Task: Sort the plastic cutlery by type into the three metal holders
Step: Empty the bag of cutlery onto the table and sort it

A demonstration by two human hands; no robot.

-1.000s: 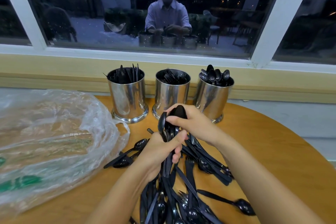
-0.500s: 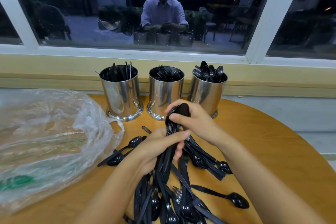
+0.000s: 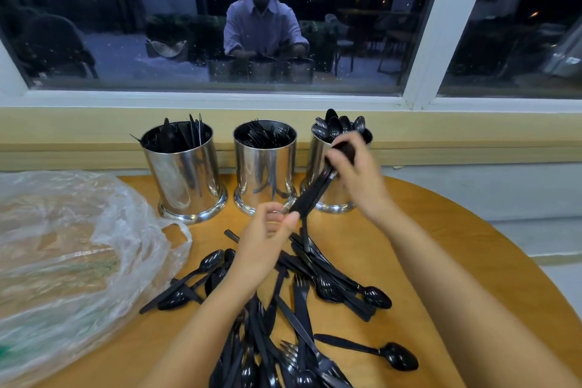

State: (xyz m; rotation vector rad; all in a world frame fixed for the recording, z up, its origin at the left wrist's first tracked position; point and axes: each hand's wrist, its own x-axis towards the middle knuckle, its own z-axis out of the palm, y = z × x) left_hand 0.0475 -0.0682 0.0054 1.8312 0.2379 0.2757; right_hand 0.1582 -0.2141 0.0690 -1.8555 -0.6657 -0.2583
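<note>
Bag (image 3: 63, 246) far left. Left hand (image 3: 264, 246): fingers curled, thumb tip at handle end of spoon bundle (image 3: 310, 195); pinch or touch unclear. Right hand (image 3: 359, 176): fingers wrapped round bundle's bowl end, before right holder (image 3: 316, 154).

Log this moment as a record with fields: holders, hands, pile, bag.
left holder: knives, it seems
middle holder: forks
right holder: spoons
right hand: grips the top of a cutlery bundle, in front of right holder
left hand: pinches bundle's lower end
pile: mixed cutlery, loose on table
bag: clear plastic, on table's left
</note>
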